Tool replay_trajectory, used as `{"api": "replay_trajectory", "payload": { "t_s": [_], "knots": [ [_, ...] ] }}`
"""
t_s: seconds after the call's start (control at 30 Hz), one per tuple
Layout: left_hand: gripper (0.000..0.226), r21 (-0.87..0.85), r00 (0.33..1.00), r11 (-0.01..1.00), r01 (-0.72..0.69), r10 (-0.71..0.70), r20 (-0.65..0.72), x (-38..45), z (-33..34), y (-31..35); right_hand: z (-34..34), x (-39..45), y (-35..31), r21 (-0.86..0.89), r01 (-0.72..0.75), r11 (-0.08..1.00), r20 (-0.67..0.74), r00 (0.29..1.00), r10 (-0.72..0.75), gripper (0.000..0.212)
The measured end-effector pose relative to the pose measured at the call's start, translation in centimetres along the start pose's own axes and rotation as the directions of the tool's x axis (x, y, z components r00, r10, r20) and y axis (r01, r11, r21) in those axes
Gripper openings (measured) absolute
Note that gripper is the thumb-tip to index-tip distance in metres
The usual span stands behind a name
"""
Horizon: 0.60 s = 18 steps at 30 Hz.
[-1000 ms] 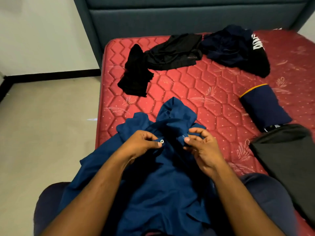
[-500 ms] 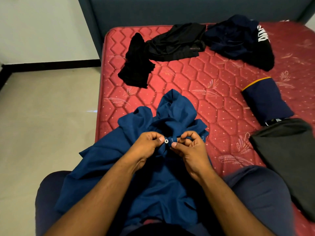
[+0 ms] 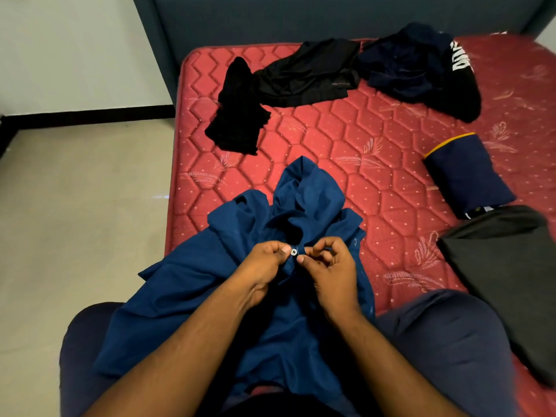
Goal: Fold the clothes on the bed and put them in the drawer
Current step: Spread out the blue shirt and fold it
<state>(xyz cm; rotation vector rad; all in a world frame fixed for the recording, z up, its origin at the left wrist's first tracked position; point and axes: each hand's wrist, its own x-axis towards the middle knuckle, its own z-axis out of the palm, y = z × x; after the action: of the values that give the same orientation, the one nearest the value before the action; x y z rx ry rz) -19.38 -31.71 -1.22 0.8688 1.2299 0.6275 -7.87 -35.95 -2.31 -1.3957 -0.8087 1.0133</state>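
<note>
Red quilted mattress [image 3: 346,139] beside beige floor [image 3: 81,206]

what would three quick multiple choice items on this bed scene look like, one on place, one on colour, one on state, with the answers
1. Where does the folded navy garment with the yellow edge lie?
A. on the floor
B. on the mattress, to the person's right
C. on the headboard

2. What colour is the shirt being handled?
A. blue
B. white
C. green

3. What are the hands doing?
A. resting flat on the mattress
B. lifting a black garment
C. pinching the shirt at its button

Answers:
1 B, it sits on the red mattress, right of the shirt.
2 A, the cloth across the lap is blue.
3 C, the left hand and right hand pinch cloth either side of the button.
</note>
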Motion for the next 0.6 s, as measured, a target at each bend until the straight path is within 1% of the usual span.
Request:
{"api": "replay_trajectory", "payload": {
  "t_s": [0.07,0.13,0.2,0.27,0.33,0.43,0.6],
  "knots": [
    [0.028,0.030,0.998,0.999,-0.039,0.040,-0.043,0.27,0.11,-0.21,0.00,-0.07,-0.22,0.144,-0.083,0.986,0.021,0.997,0.081,0.031],
    [0.027,0.056,0.995,0.996,-0.072,0.076,-0.061,0.41,0.20,-0.25,0.06,0.00,-0.52,0.358,-0.222,0.907,0.075,0.975,0.209,0.024],
    [0.026,0.092,0.993,0.991,-0.093,0.099,-0.061,0.42,0.35,-0.24,-0.05,0.21,-0.47,0.479,-0.313,0.820,0.114,0.949,0.295,0.024],
    [0.026,0.113,0.990,0.987,-0.114,0.122,-0.074,0.40,0.52,-0.21,-0.12,0.34,-0.45,0.491,-0.356,0.795,0.137,0.933,0.333,0.023],
    [0.026,0.143,0.986,0.981,-0.132,0.145,-0.085,0.43,0.54,-0.25,-0.14,0.29,-0.55,0.445,-0.373,0.814,0.143,0.927,0.346,0.022],
    [0.025,0.207,0.983,0.968,-0.144,0.165,-0.085,0.74,0.46,-0.23,-0.24,0.23,-0.90,0.401,-0.357,0.844,0.123,0.933,0.337,0.019],
    [0.024,0.156,0.986,0.978,-0.136,0.149,-0.078,0.84,0.60,0.31,-0.39,0.51,-0.79,0.411,-0.330,0.850,0.082,0.942,0.326,0.018]
  ]
}}
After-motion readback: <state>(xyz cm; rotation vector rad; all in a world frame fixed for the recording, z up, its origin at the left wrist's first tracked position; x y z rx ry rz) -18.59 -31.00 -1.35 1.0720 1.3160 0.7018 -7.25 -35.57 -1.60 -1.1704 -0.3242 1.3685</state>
